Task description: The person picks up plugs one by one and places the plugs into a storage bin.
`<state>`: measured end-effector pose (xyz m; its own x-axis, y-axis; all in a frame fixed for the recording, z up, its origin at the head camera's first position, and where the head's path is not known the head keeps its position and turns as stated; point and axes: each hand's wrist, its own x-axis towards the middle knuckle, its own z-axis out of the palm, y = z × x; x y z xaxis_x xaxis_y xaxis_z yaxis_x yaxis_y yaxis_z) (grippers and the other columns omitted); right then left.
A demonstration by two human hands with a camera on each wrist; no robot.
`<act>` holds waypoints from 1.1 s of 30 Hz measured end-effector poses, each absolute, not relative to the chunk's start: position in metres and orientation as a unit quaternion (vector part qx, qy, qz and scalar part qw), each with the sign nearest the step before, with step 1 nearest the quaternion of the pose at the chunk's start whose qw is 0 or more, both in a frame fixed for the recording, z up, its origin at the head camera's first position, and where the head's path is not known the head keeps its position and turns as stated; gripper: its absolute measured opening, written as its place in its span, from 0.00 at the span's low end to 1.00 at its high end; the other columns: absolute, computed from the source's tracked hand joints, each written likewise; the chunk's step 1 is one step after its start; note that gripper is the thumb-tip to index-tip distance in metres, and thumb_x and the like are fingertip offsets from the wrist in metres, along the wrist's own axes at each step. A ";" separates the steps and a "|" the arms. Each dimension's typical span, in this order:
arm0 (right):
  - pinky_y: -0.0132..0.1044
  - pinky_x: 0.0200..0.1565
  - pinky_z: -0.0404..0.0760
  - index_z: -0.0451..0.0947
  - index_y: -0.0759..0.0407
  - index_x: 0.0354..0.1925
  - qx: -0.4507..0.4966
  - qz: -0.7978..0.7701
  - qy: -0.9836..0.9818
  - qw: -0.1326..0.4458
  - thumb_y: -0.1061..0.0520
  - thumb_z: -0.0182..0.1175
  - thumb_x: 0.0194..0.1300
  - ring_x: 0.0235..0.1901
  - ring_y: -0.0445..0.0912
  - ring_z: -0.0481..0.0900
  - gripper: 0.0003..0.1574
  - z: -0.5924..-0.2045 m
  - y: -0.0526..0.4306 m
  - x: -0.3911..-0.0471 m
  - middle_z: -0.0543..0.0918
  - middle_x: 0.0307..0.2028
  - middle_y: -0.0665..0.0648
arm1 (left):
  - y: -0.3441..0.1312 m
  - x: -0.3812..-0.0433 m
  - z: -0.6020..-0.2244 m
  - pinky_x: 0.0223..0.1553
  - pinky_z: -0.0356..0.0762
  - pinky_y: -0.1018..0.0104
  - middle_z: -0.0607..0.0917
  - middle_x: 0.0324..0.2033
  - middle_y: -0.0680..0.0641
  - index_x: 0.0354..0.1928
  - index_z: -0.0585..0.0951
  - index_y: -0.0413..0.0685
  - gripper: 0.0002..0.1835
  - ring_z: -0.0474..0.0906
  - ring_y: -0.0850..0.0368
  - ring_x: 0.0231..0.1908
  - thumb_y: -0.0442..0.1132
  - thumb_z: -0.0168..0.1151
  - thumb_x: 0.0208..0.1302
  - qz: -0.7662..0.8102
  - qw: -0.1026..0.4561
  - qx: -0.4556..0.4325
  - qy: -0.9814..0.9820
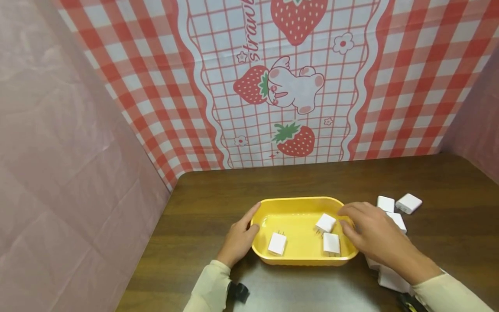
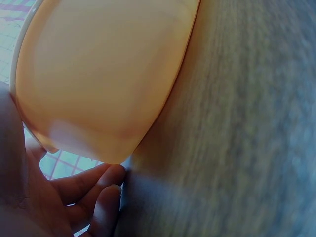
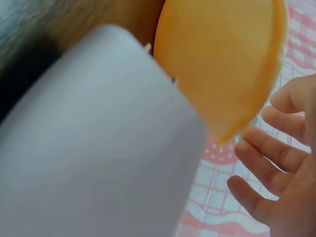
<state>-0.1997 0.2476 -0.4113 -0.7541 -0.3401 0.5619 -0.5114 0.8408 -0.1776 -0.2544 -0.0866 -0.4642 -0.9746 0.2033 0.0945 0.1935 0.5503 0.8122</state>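
A yellow plastic tray (image 1: pixel 300 261) sits on the table with 3 white plug chargers inside: one charger (image 1: pixel 277 244) at the left, one (image 1: pixel 325 223) at the right, and another charger (image 1: pixel 332 244) just below that one. My left hand (image 1: pixel 239 238) holds the tray's left end, thumb at the rim and fingers along the outer wall, as the left wrist view shows too. Over the tray's right end is my right hand (image 1: pixel 376 234), its fingers (image 3: pixel 261 148) spread, relaxed and holding nothing. A white charger (image 3: pixel 98 143) looms large and blurred in the right wrist view.
Several more white chargers lie right of the tray, among them one charger (image 1: pixel 409 203) at the back and one (image 1: pixel 393 279) partly under the right forearm. The wooden table (image 1: pixel 187 225) ends at a red checked strawberry cloth (image 1: pixel 296 86) behind.
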 end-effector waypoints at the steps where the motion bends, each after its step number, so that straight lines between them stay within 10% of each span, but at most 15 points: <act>1: 0.54 0.41 0.78 0.85 0.56 0.39 0.229 0.162 -0.921 0.270 0.58 0.70 0.53 0.41 0.52 0.82 0.12 -0.410 0.250 -0.199 0.86 0.41 0.55 | -0.087 -0.254 -0.464 0.54 0.71 0.50 0.76 0.65 0.55 0.72 0.66 0.82 0.31 0.75 0.57 0.53 0.44 0.52 0.70 0.461 0.005 0.112 0.880; 14: 0.59 0.37 0.77 0.86 0.58 0.41 0.120 0.127 -0.949 0.262 0.58 0.68 0.53 0.39 0.59 0.83 0.15 -0.407 0.291 -0.178 0.86 0.38 0.60 | -0.086 -0.255 -0.465 0.54 0.71 0.49 0.75 0.65 0.56 0.73 0.66 0.80 0.31 0.75 0.56 0.54 0.44 0.51 0.70 0.456 0.004 0.114 0.883; 33: 0.69 0.37 0.73 0.81 0.69 0.47 -0.007 0.086 -0.991 0.106 0.51 0.66 0.61 0.44 0.73 0.77 0.23 -0.422 0.344 -0.160 0.81 0.44 0.76 | -0.086 -0.254 -0.464 0.56 0.70 0.48 0.75 0.65 0.55 0.73 0.67 0.78 0.31 0.75 0.56 0.56 0.44 0.52 0.70 0.459 0.003 0.113 0.881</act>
